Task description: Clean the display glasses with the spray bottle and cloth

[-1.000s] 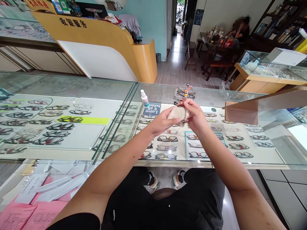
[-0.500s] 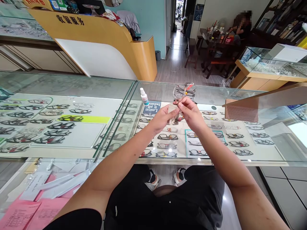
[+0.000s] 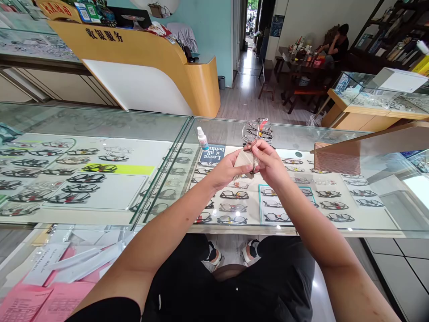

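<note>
Above the glass display case, my left hand [image 3: 225, 171] is closed on a beige cloth [image 3: 244, 162], its thumb pressed on the cloth. Against it, my right hand [image 3: 270, 164] pinches a pair of glasses [image 3: 254, 156] by its thin frame, and the cloth touches the glasses. The fingers partly cover the frame. Just beyond my hands, more glasses [image 3: 264, 130] with a red tag lie on the glass top. A white spray bottle [image 3: 202, 138] with a blue-green lower part stands to the left of them.
Rows of glasses [image 3: 233, 195] lie inside the display case [image 3: 248, 229]. A wooden board [image 3: 375, 137] is at the right. Papers [image 3: 63, 295] lie at the lower left. Beyond the case are a wooden counter [image 3: 201, 82] and a seated person [image 3: 339, 44].
The glasses are tilted differently in my right hand, and the cloth shows more of its flat side. Both hands are slightly lower in view, as is the whole scene.
</note>
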The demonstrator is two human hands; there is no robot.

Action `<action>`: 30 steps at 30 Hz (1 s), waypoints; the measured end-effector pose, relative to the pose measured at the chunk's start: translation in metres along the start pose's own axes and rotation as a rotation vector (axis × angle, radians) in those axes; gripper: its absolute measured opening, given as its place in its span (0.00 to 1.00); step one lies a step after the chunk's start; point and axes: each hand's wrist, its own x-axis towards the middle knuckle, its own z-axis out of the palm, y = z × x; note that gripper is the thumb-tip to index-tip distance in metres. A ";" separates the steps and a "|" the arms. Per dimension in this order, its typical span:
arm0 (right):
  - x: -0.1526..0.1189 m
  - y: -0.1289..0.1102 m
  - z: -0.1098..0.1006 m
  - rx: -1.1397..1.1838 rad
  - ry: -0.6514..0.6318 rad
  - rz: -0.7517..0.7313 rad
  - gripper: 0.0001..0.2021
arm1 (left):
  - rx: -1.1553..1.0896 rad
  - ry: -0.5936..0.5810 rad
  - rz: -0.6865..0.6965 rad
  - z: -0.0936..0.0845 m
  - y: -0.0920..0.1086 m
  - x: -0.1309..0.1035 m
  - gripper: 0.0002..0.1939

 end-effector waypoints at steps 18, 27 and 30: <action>0.000 -0.004 -0.001 0.016 0.029 0.019 0.23 | -0.072 0.038 -0.037 0.003 0.004 -0.001 0.31; 0.002 0.014 0.000 -0.055 0.003 -0.072 0.20 | 0.045 0.187 0.062 0.004 -0.001 0.002 0.34; 0.003 0.011 -0.002 -0.050 0.009 -0.047 0.21 | 0.071 0.185 0.084 0.004 -0.001 0.002 0.34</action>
